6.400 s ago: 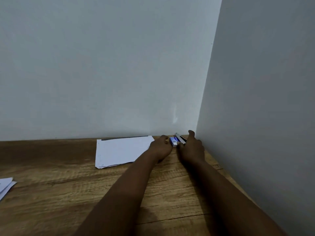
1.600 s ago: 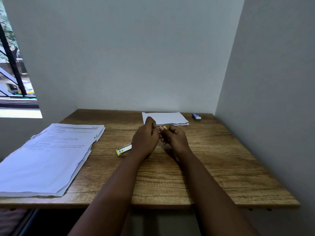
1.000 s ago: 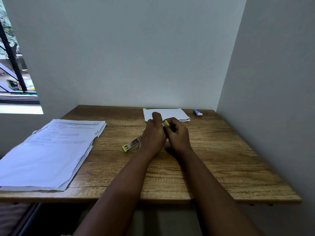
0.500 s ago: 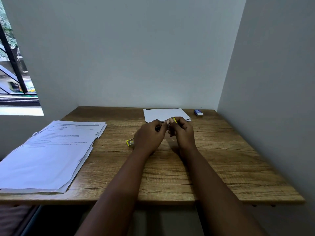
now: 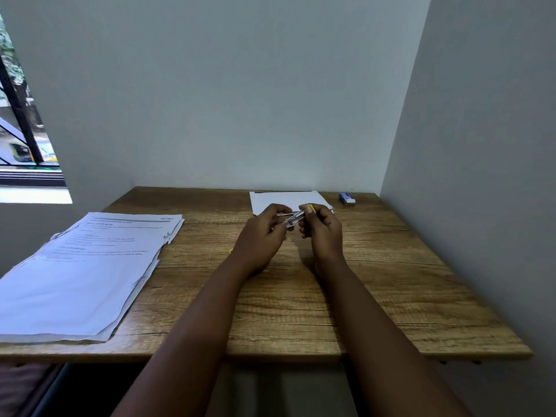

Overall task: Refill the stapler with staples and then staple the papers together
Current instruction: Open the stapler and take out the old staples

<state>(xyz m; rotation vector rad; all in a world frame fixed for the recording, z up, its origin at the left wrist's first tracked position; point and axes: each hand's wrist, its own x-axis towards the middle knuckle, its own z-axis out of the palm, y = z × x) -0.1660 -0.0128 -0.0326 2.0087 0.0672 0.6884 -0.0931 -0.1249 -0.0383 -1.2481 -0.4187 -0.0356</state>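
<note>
Dim window daylight, wide-angle edge distortion

I can't read any text here. The top sheet of the paper stack [image 5: 87, 266], left of centre in the frame, carries printed lines and a short heading at its upper right corner, but all of it is too small and blurred for me to make out. The small blue box [image 5: 347, 198] near the upper right of the table looks to have a white label, and I can't make out any lettering on it.
</note>
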